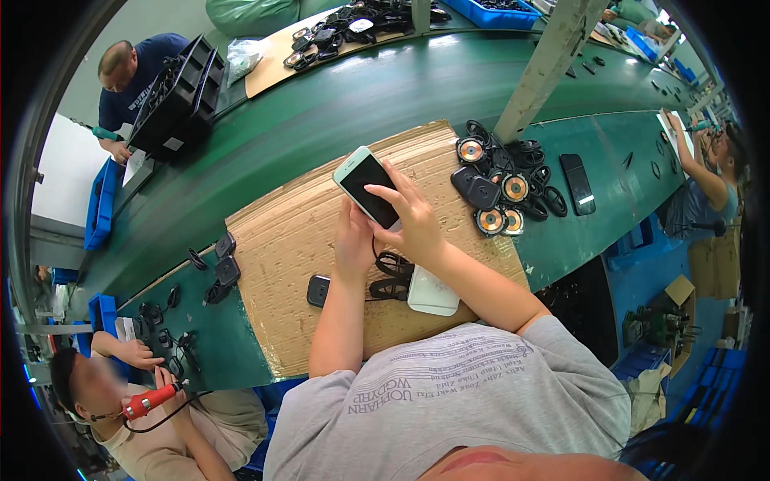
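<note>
My left hand (353, 240) is closed round the lower part of a smartphone (346, 170) with a white frame and a dark screen. The phone is tilted above the cardboard. Over it, my right hand (415, 218) has its fingers apart, one fingertip at the screen and others along the phone's right edge. A black cable (391, 266) lies coiled beneath my wrists, and part of it runs up behind my hands. Beside the coil is a white rounded flat box (433, 293), partly under my right forearm. A black rounded-square piece (318, 290) rests left of my left forearm.
Cardboard (281, 232) covers the green bench. Round copper-coil pads (514, 187) with black cables lie at its right, near a black phone (577, 184). More black square pieces (227, 270) sit left. A metal post (545, 76) rises beyond. Co-workers sit left and right; another stands far left.
</note>
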Motion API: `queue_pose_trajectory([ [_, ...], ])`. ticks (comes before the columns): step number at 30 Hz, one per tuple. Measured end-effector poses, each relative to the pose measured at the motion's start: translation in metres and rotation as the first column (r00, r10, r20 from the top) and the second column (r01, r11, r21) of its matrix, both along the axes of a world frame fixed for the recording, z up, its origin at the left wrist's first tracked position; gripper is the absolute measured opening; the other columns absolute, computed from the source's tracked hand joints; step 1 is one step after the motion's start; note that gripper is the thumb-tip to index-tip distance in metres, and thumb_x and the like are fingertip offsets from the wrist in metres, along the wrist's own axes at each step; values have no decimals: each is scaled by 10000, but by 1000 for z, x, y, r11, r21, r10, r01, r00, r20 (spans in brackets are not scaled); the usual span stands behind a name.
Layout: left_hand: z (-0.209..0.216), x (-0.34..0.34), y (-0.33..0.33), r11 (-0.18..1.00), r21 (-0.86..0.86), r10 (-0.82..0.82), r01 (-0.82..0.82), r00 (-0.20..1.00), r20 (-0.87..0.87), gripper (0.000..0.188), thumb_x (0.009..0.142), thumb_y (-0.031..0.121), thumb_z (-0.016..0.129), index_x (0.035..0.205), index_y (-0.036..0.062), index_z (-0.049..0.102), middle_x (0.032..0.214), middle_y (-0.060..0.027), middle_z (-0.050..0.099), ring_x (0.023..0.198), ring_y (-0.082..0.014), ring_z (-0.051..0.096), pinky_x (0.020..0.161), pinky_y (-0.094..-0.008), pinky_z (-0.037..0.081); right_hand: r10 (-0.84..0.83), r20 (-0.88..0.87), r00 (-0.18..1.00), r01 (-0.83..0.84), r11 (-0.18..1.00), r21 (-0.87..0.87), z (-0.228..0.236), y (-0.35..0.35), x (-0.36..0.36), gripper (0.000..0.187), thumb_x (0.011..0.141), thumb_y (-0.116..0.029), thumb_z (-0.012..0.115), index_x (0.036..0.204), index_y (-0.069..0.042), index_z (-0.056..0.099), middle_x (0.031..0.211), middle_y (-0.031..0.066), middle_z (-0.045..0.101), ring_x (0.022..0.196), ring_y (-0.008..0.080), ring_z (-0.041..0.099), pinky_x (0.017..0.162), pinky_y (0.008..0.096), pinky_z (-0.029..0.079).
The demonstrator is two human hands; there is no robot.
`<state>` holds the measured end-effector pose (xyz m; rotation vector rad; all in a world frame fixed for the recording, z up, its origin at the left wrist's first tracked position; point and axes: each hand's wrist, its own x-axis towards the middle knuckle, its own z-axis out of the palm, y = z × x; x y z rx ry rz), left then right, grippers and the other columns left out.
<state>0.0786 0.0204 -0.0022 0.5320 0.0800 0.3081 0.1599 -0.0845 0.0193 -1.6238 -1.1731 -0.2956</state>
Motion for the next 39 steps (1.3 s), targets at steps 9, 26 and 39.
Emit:
queue_pose_trajectory([
  [9, -1, -4, -2, 1000, 28, 13, -12, 999, -34, 495, 1049, 433, 388, 1414, 102, 431, 1254, -125, 621, 1070, -235, 662, 773, -284, 606, -3, -26, 1000, 1, 996, -88, 5, -2, -3, 697, 752, -135, 749, 1394, -162, 479, 1549, 105, 377, 1424, 348, 356, 1099, 422, 400],
  [26, 6, -6, -11, 962, 163, 255, -220, 938, -237, 342, 1006, 181, 548, 1306, 26, 497, 1149, -131, 650, 973, -215, 675, 829, -289, 575, 51, 16, 999, -49, 993, -103, -1, 1, -3, 796, 702, -130, 767, 1426, -161, 436, 1562, 88, 359, 1443, 352, 317, 1094, 429, 400],
  [39, 0, -3, -9, 924, 255, 333, -284, 926, -176, 325, 997, 182, 551, 1275, 15, 522, 1147, -126, 658, 985, -204, 675, 794, -289, 577, 145, -253, 957, -176, 979, -106, -2, -3, -1, 936, 663, -96, 790, 1487, -95, 346, 1538, 208, 338, 1378, 363, 409, 1061, 424, 436],
])
